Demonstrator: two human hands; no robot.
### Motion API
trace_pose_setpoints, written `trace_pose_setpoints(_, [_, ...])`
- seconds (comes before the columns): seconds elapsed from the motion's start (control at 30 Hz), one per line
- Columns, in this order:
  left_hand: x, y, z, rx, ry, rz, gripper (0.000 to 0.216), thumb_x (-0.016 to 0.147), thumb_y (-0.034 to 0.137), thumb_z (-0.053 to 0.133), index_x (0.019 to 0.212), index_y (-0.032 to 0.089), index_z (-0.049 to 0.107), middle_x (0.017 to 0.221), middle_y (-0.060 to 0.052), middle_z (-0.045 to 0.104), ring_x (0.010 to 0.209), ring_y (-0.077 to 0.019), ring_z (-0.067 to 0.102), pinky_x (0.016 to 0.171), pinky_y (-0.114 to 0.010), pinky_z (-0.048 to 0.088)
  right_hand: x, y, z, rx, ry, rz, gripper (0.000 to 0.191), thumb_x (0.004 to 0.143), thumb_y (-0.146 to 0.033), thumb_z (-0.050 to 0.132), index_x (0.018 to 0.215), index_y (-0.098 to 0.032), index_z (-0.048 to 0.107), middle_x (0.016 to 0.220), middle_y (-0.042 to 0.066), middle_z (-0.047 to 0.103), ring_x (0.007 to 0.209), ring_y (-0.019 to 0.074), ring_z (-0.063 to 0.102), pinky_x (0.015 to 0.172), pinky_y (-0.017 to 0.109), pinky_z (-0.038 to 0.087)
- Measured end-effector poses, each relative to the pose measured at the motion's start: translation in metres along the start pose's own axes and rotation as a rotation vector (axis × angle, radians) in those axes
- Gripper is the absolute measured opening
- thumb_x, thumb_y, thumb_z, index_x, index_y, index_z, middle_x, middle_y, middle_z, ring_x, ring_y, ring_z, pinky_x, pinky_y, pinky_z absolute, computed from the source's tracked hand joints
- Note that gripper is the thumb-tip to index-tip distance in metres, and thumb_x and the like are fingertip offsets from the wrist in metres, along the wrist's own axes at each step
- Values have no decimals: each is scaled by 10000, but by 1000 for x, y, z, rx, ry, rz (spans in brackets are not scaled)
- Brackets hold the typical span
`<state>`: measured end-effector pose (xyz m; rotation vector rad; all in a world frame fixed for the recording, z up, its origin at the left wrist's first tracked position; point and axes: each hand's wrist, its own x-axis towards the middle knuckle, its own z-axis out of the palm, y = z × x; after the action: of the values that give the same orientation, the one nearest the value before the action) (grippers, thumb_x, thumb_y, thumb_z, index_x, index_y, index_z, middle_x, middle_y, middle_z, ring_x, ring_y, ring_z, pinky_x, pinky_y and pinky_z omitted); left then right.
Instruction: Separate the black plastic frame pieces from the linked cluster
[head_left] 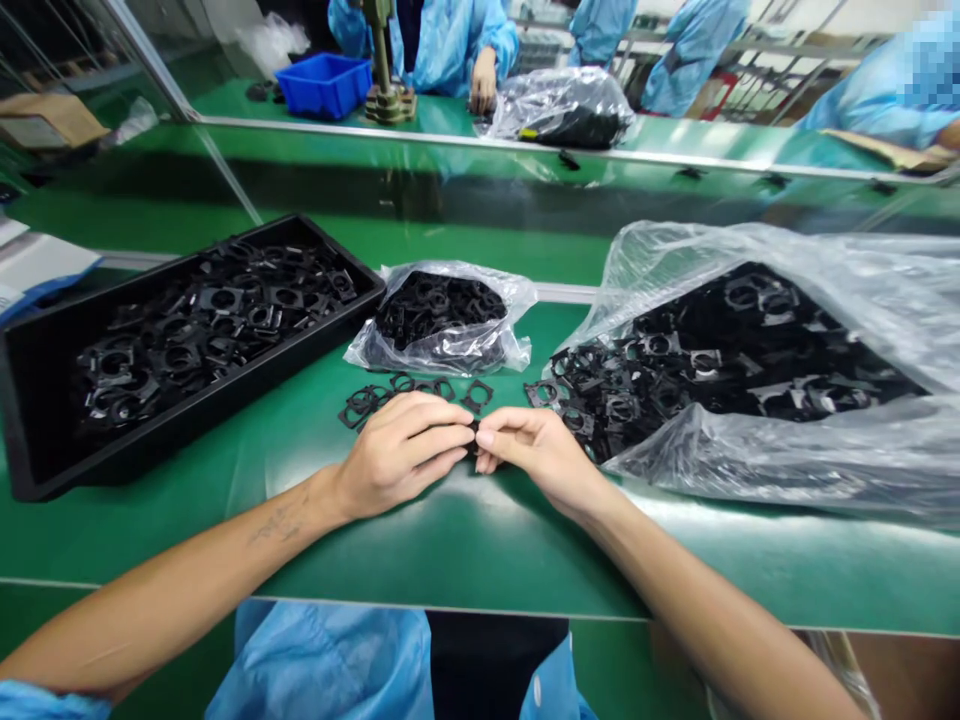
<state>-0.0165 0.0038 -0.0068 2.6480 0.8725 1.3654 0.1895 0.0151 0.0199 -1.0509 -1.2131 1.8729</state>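
Note:
My left hand [405,450] and my right hand [532,452] meet fingertip to fingertip over the green belt, both pinched on a small black plastic part [474,432] that is almost hidden between them. Just beyond my fingers lie several loose black ring-shaped parts [405,392] on the belt. A black tray [45,400] full of the same parts sits to the left. A small clear bag of parts [442,318] lies straight ahead. A large open clear bag [787,440] spilling black parts lies to the right.
The green work surface [465,540] runs left to right with a metal rail behind it. Across it, people in blue coats work near a blue bin [324,84], a metal stand [386,95] and another bagged pile [562,105]. Papers [37,265] lie far left.

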Motion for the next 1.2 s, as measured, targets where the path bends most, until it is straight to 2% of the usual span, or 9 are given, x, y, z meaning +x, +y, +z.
trace_pose_setpoints(0.27, [-2,2,7,-3,31,15,158,904,102,660,1057,140,658,1046,-109,712,946,-188,666,847,-348,563,-3,2,-3,31,-9,42,381,610,-431,918,735,-146,699,599,-3,695,560,100,608,622,241,486])
trace_pose_setpoints(0.47, [-1,6,9,-13,36,25,170,903,110,663,1071,136,658,1046,-114,704,955,-194,658,865,-353,556,-3,3,-3,16,5,13,404,555,-401,947,690,-154,658,593,-21,666,566,91,584,619,236,460])
trace_pose_setpoints(0.57, [-1,6,7,-20,43,-25,202,910,139,653,1111,152,657,1097,-122,688,1008,-210,652,892,-364,553,-2,3,-3,0,28,-6,396,595,-428,925,700,-160,654,597,-17,663,566,96,589,620,240,464])
trace_pose_setpoints(0.67, [1,4,4,-42,73,-144,270,921,170,640,1191,165,636,1137,-124,671,1069,-221,642,919,-368,550,-1,2,-2,-31,53,-43,395,617,-449,909,708,-165,649,604,-15,651,576,109,597,619,250,479])
trace_pose_setpoints(0.73, [1,2,2,-87,88,-227,276,925,188,639,1200,165,630,1104,-113,679,1047,-212,649,907,-356,554,0,0,-2,-71,64,-92,389,634,-458,898,714,-163,657,643,-10,646,591,112,592,609,249,480])
trace_pose_setpoints(0.9, [2,-1,1,-228,75,-362,85,930,201,641,1005,168,663,901,-47,699,846,-156,662,790,-290,551,0,0,-3,-272,103,-292,257,755,-391,830,751,-167,705,761,2,612,629,115,583,588,244,499])
trace_pose_setpoints(1.07, [2,1,0,-276,95,-362,70,918,173,656,986,162,663,891,-42,712,833,-141,667,784,-268,541,-3,0,-3,-636,145,-561,77,884,-231,705,833,-191,747,843,55,701,773,170,650,736,302,553])
trace_pose_setpoints(1.2, [3,1,-1,-265,111,-329,38,910,149,663,946,159,662,863,-33,711,808,-127,661,770,-253,533,-3,1,-2,-726,145,-638,69,903,-199,680,873,-197,743,856,59,724,763,172,662,725,307,560])
